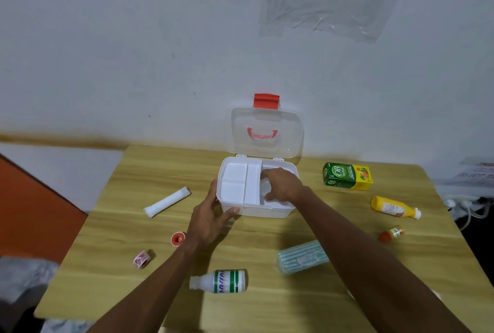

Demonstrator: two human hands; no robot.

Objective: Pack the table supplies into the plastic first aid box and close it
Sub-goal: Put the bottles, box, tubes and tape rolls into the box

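Observation:
The white plastic first aid box point(267, 211) stands open on the wooden table point(267, 311), its clear lid point(267, 145) upright with a red latch point(266, 100) on top. A white divided tray point(235, 175) fills the box's left part. My left hand point(211, 215) grips the box's front left corner. My right hand point(283, 183) reaches into the right part, fingers curled over something white; I cannot tell whether it holds it. Loose on the table lie a white tube point(167, 201), a white bottle with a green label point(222, 281) and a striped pack point(303, 256).
A red tape roll point(177, 238) and a small red-white roll point(141, 259) lie front left. At the right are a green-yellow carton point(347, 175), a yellow bottle point(393, 207) and a small red-capped bottle point(391, 233). The wall stands close behind the box.

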